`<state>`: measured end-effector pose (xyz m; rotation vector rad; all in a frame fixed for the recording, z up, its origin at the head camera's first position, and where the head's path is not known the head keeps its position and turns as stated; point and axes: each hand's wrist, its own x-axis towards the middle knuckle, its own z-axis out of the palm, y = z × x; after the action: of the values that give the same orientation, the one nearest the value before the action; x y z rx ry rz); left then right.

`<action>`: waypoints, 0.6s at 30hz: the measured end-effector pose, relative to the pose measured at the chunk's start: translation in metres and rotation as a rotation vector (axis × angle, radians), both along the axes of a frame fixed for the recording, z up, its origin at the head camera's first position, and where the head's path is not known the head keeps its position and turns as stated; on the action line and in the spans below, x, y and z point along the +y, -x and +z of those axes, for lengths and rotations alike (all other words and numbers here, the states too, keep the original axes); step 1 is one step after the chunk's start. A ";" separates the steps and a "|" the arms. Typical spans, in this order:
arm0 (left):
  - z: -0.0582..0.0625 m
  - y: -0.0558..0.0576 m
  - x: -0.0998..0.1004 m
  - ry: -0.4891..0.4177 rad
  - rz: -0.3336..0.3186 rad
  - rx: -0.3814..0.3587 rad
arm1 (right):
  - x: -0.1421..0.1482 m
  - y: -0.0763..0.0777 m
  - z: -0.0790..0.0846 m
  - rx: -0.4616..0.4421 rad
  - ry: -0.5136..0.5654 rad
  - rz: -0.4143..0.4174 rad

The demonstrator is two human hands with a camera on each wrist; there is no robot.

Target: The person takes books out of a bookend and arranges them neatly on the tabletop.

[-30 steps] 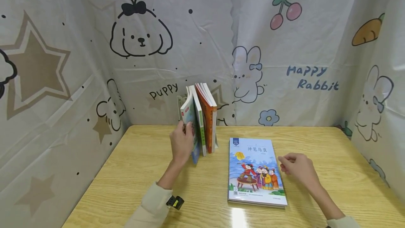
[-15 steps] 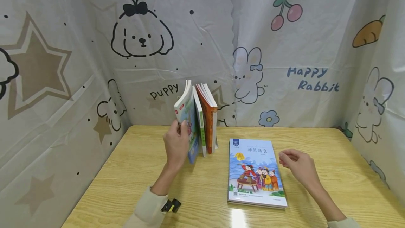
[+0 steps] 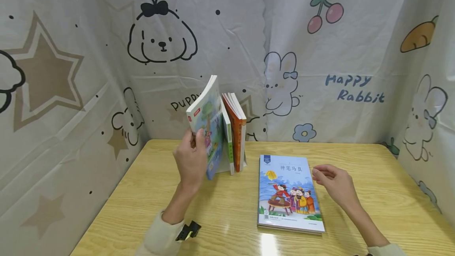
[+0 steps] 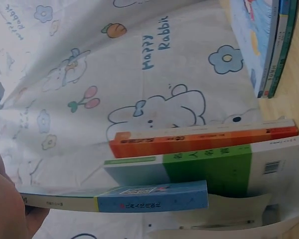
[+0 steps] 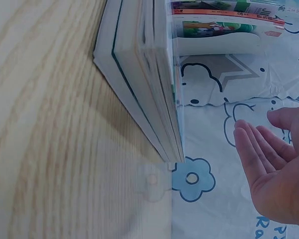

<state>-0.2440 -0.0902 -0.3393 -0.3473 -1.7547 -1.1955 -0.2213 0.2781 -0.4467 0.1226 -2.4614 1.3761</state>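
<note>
My left hand grips a thin blue illustrated book by its near edge, thumb on the cover. The book is upright and tilted, apart from the green-and-white book on its right. Beyond that one stands an orange book; both are upright. In the left wrist view the held book's blue spine shows, and the fingers are mostly cut off. My right hand hovers beside a stack of books lying flat, its fingers loosely bent, holding nothing; the right wrist view shows the hand apart from the stack.
A pale, thin-walled stand sits around the upright books. The wooden table meets a printed cloth curtain at the back and along the sides. A black strap piece hangs at the left sleeve.
My left hand has drawn the blue book leftward, toward me and slightly up, away from the green-and-white book. The right hand has stayed nearly still beside the stack.
</note>
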 end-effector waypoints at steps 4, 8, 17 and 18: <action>0.008 -0.007 -0.002 -0.013 0.004 0.041 | -0.001 0.000 0.003 0.002 0.000 0.004; 0.016 -0.013 -0.003 -0.009 0.009 0.089 | -0.003 -0.001 0.007 0.010 0.003 0.018; 0.028 -0.028 -0.009 0.000 0.028 0.163 | -0.009 -0.002 0.012 -0.004 0.009 0.034; 0.030 -0.029 -0.009 -0.003 0.029 0.167 | -0.010 -0.002 0.012 -0.008 0.004 0.032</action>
<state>-0.2147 -0.0997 -0.3096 -0.4066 -1.6086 -1.1154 -0.2192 0.2682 -0.4344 0.1566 -2.4732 1.3967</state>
